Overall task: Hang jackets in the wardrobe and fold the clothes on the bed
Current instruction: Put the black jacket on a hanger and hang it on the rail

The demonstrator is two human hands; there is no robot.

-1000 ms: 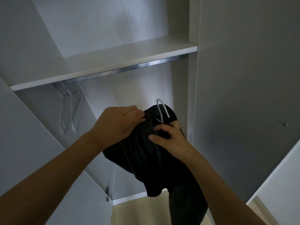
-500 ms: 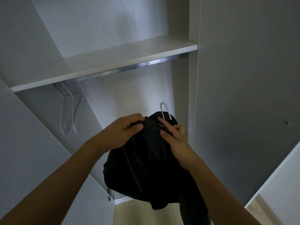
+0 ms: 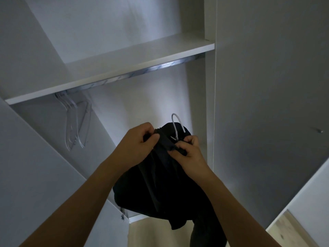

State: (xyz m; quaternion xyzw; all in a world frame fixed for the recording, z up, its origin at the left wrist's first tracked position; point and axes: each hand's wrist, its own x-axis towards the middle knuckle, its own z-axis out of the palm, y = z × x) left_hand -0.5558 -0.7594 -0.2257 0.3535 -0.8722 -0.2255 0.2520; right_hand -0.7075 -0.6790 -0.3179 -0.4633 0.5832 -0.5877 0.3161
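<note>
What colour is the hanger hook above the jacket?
White; the hanger hook shows best in the head view.

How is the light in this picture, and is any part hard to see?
Head view: dim overall; a glare streak lies on the rail; the black jacket shows almost no detail; the clear hangers are faint; wide-angle distortion slants the shelf.

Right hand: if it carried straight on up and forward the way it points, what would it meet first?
Probably the white hanger hook just above the right hand, poking from the black jacket; beyond that the wardrobe's back wall, though depth is unclear.
</note>
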